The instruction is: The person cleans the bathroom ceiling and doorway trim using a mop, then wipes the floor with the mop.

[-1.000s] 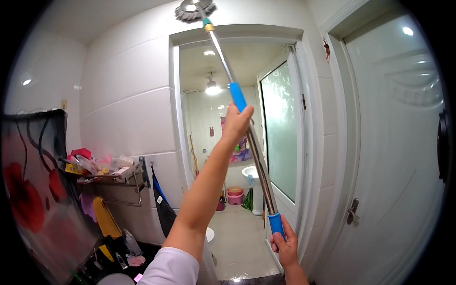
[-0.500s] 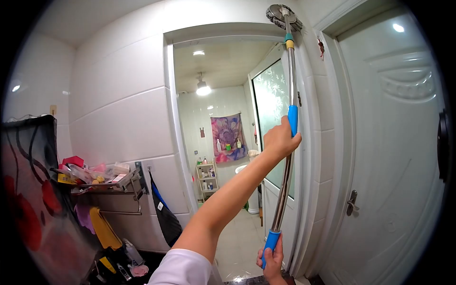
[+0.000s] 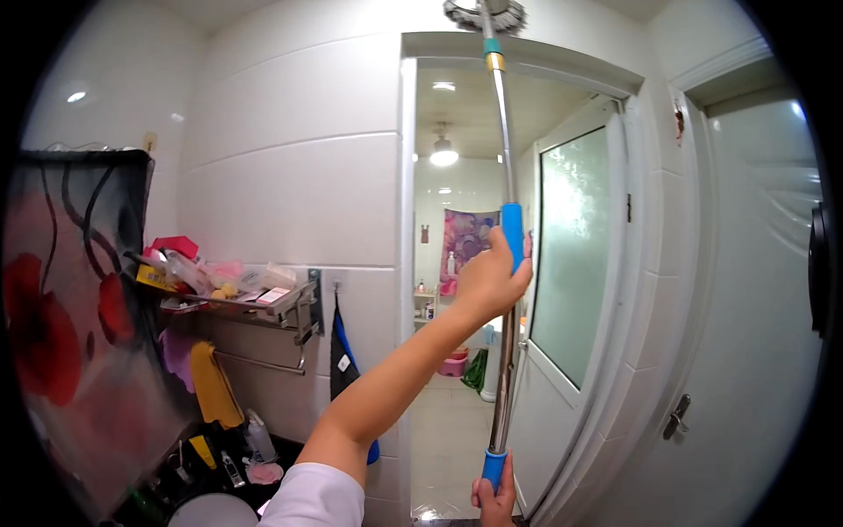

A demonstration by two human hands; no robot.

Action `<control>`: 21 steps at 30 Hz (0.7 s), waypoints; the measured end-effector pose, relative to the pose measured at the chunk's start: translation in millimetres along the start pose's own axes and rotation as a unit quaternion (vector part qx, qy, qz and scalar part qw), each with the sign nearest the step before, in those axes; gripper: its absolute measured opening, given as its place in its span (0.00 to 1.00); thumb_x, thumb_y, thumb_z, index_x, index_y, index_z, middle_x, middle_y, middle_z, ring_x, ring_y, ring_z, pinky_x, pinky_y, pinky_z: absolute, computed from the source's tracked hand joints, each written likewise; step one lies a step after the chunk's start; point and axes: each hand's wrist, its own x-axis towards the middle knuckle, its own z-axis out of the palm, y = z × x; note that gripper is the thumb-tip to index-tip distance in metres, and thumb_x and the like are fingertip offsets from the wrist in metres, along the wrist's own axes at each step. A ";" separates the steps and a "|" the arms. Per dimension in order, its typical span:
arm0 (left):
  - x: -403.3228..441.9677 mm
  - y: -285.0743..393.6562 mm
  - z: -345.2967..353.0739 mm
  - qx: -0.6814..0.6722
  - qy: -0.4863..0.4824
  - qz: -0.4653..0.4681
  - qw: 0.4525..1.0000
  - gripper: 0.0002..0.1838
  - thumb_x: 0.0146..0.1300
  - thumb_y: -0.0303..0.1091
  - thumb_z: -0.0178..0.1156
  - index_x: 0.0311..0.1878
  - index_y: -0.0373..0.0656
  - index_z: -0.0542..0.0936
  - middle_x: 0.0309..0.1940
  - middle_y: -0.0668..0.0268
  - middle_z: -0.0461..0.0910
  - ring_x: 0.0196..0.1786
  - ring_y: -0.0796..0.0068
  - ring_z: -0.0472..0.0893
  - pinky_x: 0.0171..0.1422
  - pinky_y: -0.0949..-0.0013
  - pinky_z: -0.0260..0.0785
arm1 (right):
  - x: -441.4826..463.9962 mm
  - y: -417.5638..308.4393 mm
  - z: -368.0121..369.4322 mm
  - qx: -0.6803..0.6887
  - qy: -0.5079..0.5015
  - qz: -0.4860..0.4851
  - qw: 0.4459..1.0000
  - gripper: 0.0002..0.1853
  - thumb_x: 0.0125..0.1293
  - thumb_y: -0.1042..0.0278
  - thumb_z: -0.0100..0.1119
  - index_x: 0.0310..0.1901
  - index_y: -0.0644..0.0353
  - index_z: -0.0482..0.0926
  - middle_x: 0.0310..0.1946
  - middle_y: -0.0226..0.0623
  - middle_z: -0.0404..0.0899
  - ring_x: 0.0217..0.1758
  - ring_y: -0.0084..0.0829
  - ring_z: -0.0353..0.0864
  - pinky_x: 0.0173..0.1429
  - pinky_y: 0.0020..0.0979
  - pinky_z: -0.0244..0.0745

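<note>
While our right hand [image 3: 497, 503] is wrapped round the blue lower grip [image 3: 493, 464] of the mop [image 3: 502, 378], our left hand [image 3: 486, 283] clasps its blue upper sleeve [image 3: 511, 227]. Step in hand, by our judgement: mop held aloft, two-handed; any next move calls for both holds firm, pole steadied. Grey fringed head [image 3: 507, 18]: up by the white wall [image 3: 584, 33] above the doorway [image 3: 407, 176]; contact, we cannot tell. Beyond: one frosted door [image 3: 575, 255], ajar. Farthest: one patterned cloth [image 3: 462, 235], hung.
</note>
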 end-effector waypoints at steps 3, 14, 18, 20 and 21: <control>-4.4 -34.2 -27.1 -0.006 0.082 -0.059 0.995 0.26 0.59 0.44 0.54 0.49 0.31 0.58 0.25 0.48 0.78 0.32 0.46 0.81 0.39 0.52 0.71 | 15.8 -1.1 10.7 -0.071 -0.019 0.005 0.997 0.33 0.68 0.65 0.53 0.71 0.61 0.53 0.26 0.29 0.73 0.22 0.19 0.68 0.25 0.22 0.65; 27.2 -139.9 -131.6 -0.041 0.203 -0.144 0.968 0.26 0.56 0.45 0.53 0.47 0.32 0.60 0.29 0.50 0.80 0.33 0.50 0.82 0.40 0.54 0.72 | 86.1 -31.8 89.4 -0.232 -0.119 -0.111 0.959 0.34 0.65 0.68 0.52 0.73 0.54 0.53 0.21 0.26 0.70 0.20 0.15 0.66 0.25 0.21 0.64; -2.8 -139.5 -124.5 -0.110 0.196 -0.161 0.961 0.25 0.56 0.43 0.54 0.47 0.32 0.61 0.28 0.49 0.79 0.33 0.50 0.81 0.40 0.54 0.72 | 73.9 -21.1 85.9 -0.244 -0.118 -0.077 0.959 0.33 0.65 0.65 0.56 0.70 0.61 0.57 0.40 0.47 0.81 0.32 0.27 0.79 0.40 0.26 0.72; -18.5 -153.7 -106.2 -0.062 0.217 -0.146 0.963 0.26 0.57 0.43 0.54 0.49 0.32 0.60 0.28 0.46 0.78 0.33 0.46 0.81 0.40 0.52 0.72 | 61.1 1.3 70.4 -0.246 -0.118 -0.082 0.958 0.32 0.66 0.65 0.55 0.70 0.59 0.57 0.31 0.38 0.75 0.25 0.22 0.72 0.32 0.23 0.68; -33.3 -155.1 -94.6 -0.056 0.220 -0.151 0.962 0.22 0.57 0.38 0.55 0.47 0.33 0.60 0.27 0.51 0.76 0.28 0.55 0.80 0.35 0.57 0.72 | 49.8 13.4 61.3 -0.253 -0.118 -0.087 0.956 0.31 0.66 0.65 0.55 0.69 0.57 0.58 0.22 0.29 0.70 0.18 0.16 0.66 0.24 0.21 0.64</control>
